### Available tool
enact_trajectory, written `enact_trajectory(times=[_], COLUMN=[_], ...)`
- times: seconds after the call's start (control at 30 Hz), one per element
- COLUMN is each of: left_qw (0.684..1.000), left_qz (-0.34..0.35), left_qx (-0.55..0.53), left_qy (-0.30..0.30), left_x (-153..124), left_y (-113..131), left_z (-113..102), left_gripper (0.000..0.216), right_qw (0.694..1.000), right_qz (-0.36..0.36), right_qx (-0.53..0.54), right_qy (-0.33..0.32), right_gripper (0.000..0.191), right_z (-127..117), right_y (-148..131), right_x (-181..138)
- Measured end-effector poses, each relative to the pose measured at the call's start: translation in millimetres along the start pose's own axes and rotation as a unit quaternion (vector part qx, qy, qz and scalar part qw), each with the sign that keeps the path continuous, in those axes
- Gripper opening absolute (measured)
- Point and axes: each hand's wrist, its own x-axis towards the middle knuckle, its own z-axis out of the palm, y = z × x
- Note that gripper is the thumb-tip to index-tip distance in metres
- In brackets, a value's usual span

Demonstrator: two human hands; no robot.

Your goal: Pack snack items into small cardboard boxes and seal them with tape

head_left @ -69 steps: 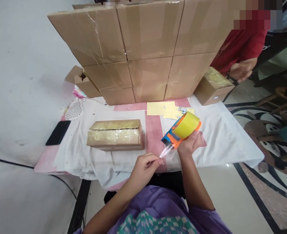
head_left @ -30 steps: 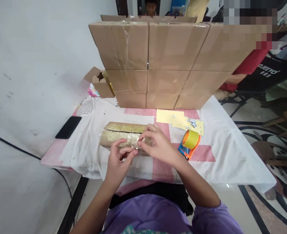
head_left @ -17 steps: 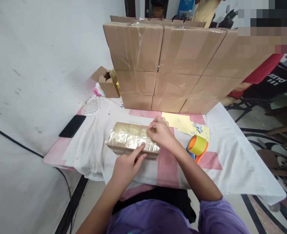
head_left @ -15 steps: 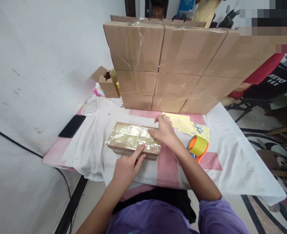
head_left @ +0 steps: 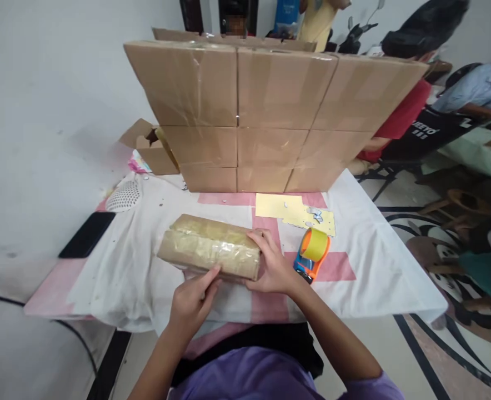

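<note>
A long flat cardboard box (head_left: 206,250), wrapped in shiny clear tape, lies on the white cloth in front of me. My right hand (head_left: 272,265) cups its right end, fingers curled round the edge. My left hand (head_left: 193,297) presses against the box's near side with the fingers together. An orange and blue tape dispenser (head_left: 311,254) with a yellow roll rests on the cloth just right of my right hand, touching neither hand.
A wall of stacked cardboard boxes (head_left: 266,111) stands at the back of the table (head_left: 374,266). A yellow sheet (head_left: 287,208), a black phone (head_left: 88,234), a white mesh object (head_left: 124,195) and an open small box (head_left: 149,147) lie around. A person in red (head_left: 399,119) sits behind right.
The tape dispenser has been set down on the cloth. Both hands went to the box, smoothed tape on its top, and now grip its right end and near side.
</note>
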Motion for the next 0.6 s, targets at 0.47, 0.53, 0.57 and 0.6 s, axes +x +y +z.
enact_trajectory(times=[0.47, 0.53, 0.57, 0.6], left_qw=[0.993, 0.989, 0.988, 0.986], left_qz=[0.001, 0.001, 0.001, -0.002], left_qx=[-0.065, -0.075, -0.080, -0.084], left_qy=[-0.098, -0.125, -0.136, -0.145], left_x=[-8.2, -11.2, -11.6, -11.2], left_y=[-3.9, -6.9, -7.9, -8.7], left_z=[69.8, 76.0, 77.7, 78.7], left_gripper=[0.035, 0.036, 0.036, 0.037], right_qw=[0.760, 0.740, 0.738, 0.740], right_qz=[0.182, 0.239, 0.259, 0.273], right_qx=[-0.291, -0.333, -0.334, -0.325], right_qy=[0.552, 0.534, 0.526, 0.522], right_gripper=[0.102, 0.102, 0.101, 0.102], right_z=[-198.7, -213.5, -219.5, -225.4], right_y=[40.6, 74.3, 91.8, 109.3], right_x=[-156.4, -175.8, -179.5, -178.5])
